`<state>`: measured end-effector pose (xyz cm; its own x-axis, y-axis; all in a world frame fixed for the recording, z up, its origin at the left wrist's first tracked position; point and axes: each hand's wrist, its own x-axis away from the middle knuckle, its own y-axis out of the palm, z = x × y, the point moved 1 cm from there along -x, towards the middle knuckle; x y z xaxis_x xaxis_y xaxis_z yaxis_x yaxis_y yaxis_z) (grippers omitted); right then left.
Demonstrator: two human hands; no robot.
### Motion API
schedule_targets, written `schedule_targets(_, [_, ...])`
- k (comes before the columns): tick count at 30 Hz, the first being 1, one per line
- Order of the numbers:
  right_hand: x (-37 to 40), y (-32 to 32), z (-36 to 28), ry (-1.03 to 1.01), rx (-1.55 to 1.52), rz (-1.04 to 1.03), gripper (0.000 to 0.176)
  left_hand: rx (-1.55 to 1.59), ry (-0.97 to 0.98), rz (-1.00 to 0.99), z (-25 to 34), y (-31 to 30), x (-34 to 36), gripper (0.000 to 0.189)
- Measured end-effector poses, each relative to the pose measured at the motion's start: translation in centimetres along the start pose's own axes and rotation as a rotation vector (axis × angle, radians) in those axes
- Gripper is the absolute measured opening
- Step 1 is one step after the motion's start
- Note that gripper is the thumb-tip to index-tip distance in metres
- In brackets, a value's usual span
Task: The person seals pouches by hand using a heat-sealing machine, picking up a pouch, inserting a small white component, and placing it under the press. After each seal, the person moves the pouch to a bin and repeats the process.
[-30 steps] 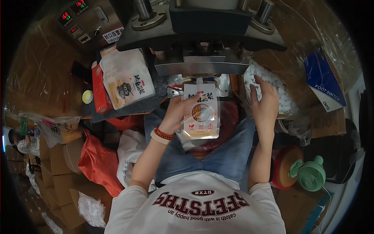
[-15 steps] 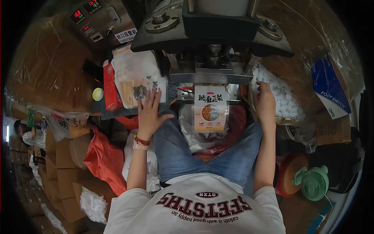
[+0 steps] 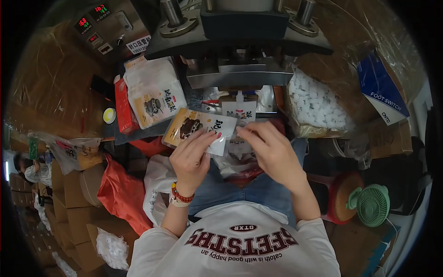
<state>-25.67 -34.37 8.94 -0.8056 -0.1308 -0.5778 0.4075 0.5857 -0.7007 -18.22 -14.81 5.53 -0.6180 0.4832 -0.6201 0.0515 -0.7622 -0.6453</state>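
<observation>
A printed pouch [image 3: 191,127] lies tilted between my hands, its pictured end to the left. My left hand [image 3: 191,159] grips its lower edge with the fingers over it. My right hand [image 3: 267,150] is pinched at the pouch's right end; what is between its fingertips is too small to make out. Behind my right fingers, another pouch [image 3: 239,109] stands at the press, partly hidden. The metal press [image 3: 240,76] is just beyond. A stack of pouches [image 3: 154,94] lies at the left.
A box of small white parts [image 3: 318,104] is on the right, beside a blue foot-switch box [image 3: 380,87]. A red box [image 3: 124,106] stands left of the stack. At lower right are a green fan [image 3: 373,205] and a red stool [image 3: 339,198].
My left hand has come from the stack towards the middle with a pouch. My right hand has moved from the box of white parts to that pouch's end, its fingers now pinched.
</observation>
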Motion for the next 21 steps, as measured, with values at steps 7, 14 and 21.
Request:
schedule_targets(7, [0.4, -1.2, 1.2, -0.052, -0.39, -0.137, 0.05, 0.252, 0.072, -0.132, 0.6, 0.1, -0.7, 0.033])
schedule_targets(14, [0.3, -3.1, 4.6, 0.354, 0.111, 0.196, 0.048, 1.101, -0.885, -0.208, -2.4, 9.2, -0.4, 0.026])
schedule_targets(21, [2.2, -0.9, 14.6, 0.5, 0.459, 0.218, 0.027, 1.377, -0.993, -0.176, -5.2, 10.6, -4.6, 0.024])
